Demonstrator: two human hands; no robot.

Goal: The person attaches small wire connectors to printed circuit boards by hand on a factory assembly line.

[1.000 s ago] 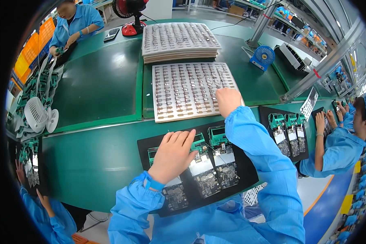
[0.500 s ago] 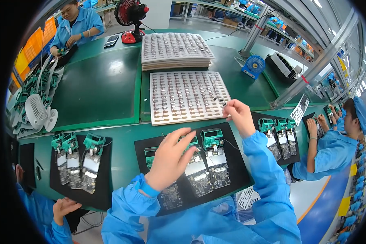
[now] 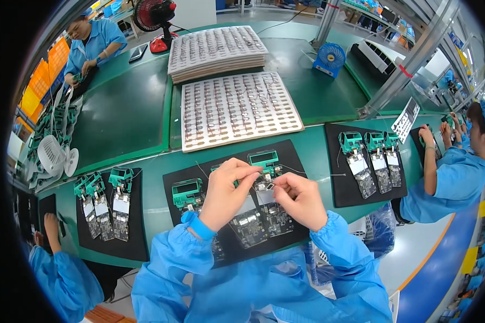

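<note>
Over the black mat (image 3: 172, 234) in front of me, both my hands meet at the upper part of a circuit board. My left hand (image 3: 227, 192) is closed, thumb and forefinger pinching at a small wired part (image 3: 265, 183). From the other side my right hand (image 3: 300, 200) pinches the same part, its fingers bent inward. The part's exact kind is too small to tell. Beneath lie several circuit boards (image 3: 250, 229), each with a green plastic frame (image 3: 263, 158) at its far end. My left hand partly hides the middle board and its frame.
Beyond the mat lies a white foam tray (image 3: 240, 110) of small wired parts, with a tray stack (image 3: 218, 51) behind. Side mats (image 3: 81, 231) hold more boards. A blue fan (image 3: 330, 58) and red-black fan (image 3: 155, 16) stand farther back. Co-workers sit at left and right.
My right hand has come from the tray's near right corner down to the boards, bringing the small part. My left hand has closed from open fingers and moved slightly right to meet it.
</note>
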